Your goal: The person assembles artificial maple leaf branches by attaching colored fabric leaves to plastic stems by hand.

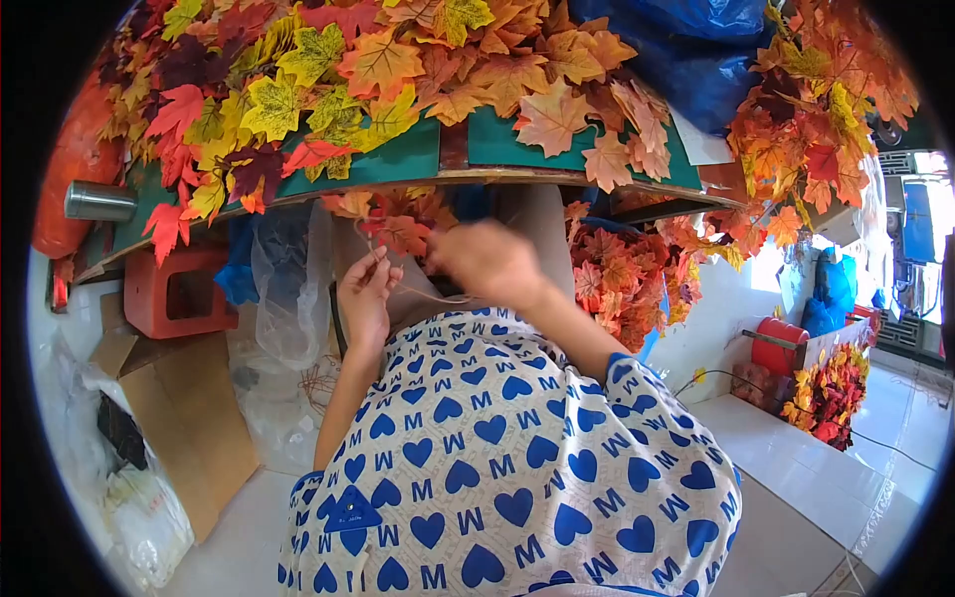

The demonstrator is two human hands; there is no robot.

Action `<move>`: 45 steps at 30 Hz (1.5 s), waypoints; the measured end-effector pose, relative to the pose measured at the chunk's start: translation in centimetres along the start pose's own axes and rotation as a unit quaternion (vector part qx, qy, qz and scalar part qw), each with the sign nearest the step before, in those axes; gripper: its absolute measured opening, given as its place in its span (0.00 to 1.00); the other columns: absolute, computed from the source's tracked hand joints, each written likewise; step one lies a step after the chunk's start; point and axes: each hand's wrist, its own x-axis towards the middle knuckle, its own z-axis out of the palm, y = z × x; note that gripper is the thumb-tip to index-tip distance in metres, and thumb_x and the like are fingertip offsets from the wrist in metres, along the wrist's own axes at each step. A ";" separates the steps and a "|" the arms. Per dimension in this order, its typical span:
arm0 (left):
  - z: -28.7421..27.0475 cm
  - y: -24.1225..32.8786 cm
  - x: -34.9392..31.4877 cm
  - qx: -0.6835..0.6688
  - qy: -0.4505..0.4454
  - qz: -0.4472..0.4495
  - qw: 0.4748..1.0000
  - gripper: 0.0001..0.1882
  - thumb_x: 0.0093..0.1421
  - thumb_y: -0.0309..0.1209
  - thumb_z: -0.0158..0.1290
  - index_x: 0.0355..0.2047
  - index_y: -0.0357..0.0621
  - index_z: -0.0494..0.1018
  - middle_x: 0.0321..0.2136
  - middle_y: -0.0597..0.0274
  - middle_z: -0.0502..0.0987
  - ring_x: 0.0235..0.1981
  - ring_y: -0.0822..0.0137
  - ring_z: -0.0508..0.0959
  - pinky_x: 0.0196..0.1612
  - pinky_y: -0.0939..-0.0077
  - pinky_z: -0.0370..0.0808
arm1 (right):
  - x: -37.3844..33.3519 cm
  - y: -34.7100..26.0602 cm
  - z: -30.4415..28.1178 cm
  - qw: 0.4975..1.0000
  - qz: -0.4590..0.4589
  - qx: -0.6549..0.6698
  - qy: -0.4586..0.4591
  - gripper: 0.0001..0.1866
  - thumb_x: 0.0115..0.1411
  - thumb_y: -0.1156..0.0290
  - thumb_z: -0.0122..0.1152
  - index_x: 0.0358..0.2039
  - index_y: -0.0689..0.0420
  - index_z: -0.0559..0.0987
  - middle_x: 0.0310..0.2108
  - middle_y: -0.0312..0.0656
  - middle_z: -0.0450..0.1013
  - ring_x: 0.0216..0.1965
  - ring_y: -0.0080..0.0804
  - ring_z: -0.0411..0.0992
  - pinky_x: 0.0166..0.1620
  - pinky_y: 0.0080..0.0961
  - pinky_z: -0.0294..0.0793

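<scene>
Leaf garland (398, 234): orange-red fabric leaves, thin tan stem. Left hand (364, 297) fingers pinch stem; right hand (484, 261) blurred, grip unclear.

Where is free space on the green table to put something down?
Only a bare green strip along the table's near edge, below the leaf pile, and a green patch beside it. Further back, leaves and a blue bag crowd it. Both hands, left and right, work below the edge.

Bright daylight glares from the right, fisheye edges bend and darken, and the right hand (484, 261) blurs.
</scene>
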 end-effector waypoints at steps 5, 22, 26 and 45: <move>0.3 -0.6 -2.4 -0.196 -0.060 -0.087 0.975 0.12 0.58 0.20 0.49 0.43 0.36 0.70 0.30 0.63 0.73 0.30 0.72 0.75 0.39 0.75 0.77 | 2.8 4.8 -6.5 0.931 0.212 -0.282 -0.096 0.18 0.47 0.81 0.53 0.42 0.59 0.73 0.36 0.45 0.63 0.39 0.39 0.66 0.33 0.24 0.75; 1.0 0.3 -2.9 -0.297 -0.121 -0.131 0.938 0.09 0.58 0.23 0.50 0.41 0.39 0.71 0.28 0.65 0.74 0.28 0.74 0.76 0.35 0.78 0.78 | 5.2 6.0 -10.0 0.916 0.221 -0.233 -0.239 0.10 0.57 0.76 0.47 0.39 0.64 0.73 0.37 0.51 0.70 0.36 0.42 0.73 0.35 0.31 0.73; 1.8 1.3 -3.4 -0.291 -0.138 -0.131 0.937 0.09 0.58 0.22 0.50 0.41 0.39 0.71 0.30 0.64 0.74 0.28 0.74 0.76 0.35 0.77 0.78 | 6.1 4.5 -11.2 0.896 0.417 0.147 -0.030 0.11 0.57 0.76 0.55 0.40 0.66 0.76 0.34 0.44 0.75 0.31 0.24 0.72 0.34 0.19 0.73; 4.8 5.0 -5.9 -0.262 -0.100 -0.024 0.959 0.10 0.56 0.20 0.53 0.39 0.37 0.67 0.29 0.59 0.75 0.28 0.69 0.77 0.33 0.75 0.78 | 0.2 -8.1 2.5 0.451 0.591 0.669 0.012 0.08 0.53 0.78 0.62 0.35 0.63 0.77 0.31 0.39 0.76 0.28 0.22 0.74 0.30 0.14 0.74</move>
